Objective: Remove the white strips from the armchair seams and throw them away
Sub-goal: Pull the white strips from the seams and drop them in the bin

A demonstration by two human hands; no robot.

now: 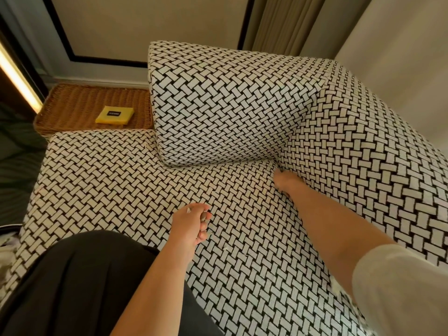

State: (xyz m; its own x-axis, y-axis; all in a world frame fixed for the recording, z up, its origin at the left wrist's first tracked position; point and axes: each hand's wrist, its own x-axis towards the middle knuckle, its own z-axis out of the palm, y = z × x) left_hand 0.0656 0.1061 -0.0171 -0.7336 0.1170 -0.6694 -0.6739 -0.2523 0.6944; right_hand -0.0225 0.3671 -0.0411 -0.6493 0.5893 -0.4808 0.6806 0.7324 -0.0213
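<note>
1. Head view: left hand (191, 224) curls round thin white strips (188, 209) above the basket-weave armchair (121, 178) seat, near its front edge.
2. At the back-corner seam, right hand (287, 181) digs in, fingers buried; grip cannot be told.

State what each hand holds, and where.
The left hand grips white strips, bunched in its fist, ends poking out. The right hand reaches into the armchair seam; any hold is hidden.

A: A wicker tray (72, 110) is sitting far left, and a yellow pad (114, 114) with a dark label is lying flat in it.
B: Behind it, a black-framed wall panel (145, 20) is standing. A light strip (17, 76) is glowing at the left edge, and beige curtains (286, 25) are hanging top right.
</note>
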